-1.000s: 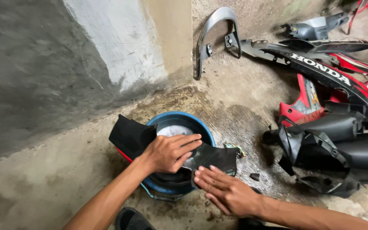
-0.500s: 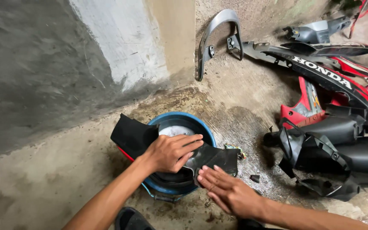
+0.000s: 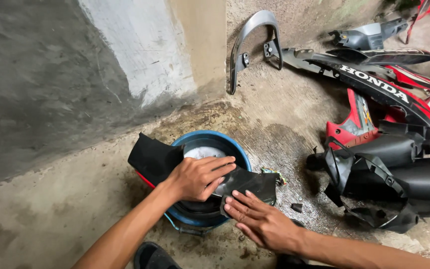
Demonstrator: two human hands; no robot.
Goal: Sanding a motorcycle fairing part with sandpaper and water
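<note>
Nearest: right hand [image 3: 265, 224], fingers flat and spread, pressing curved black plastic fairing panel [image 3: 247, 183] laid across round blue plastic bucket [image 3: 207, 174]; left hand [image 3: 195, 177] cupped loosely over panel, not gripping. Risk, by judgement: slick panel slipping on wet rim, tipping bucket. Beyond: damp concrete floor [image 3: 284, 114]; glossy red-black bodywork pieces [image 3: 389, 134]; grey metal grab rail [image 3: 255, 45].

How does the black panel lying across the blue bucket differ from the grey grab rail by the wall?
The black panel is dark, broad and sheet-like; the grey grab rail is pale and a narrow arched bar. The panel lies across the blue bucket under the left hand and right hand; the rail leans against the wall, untouched. Both look like loose motorbike parts.
</note>
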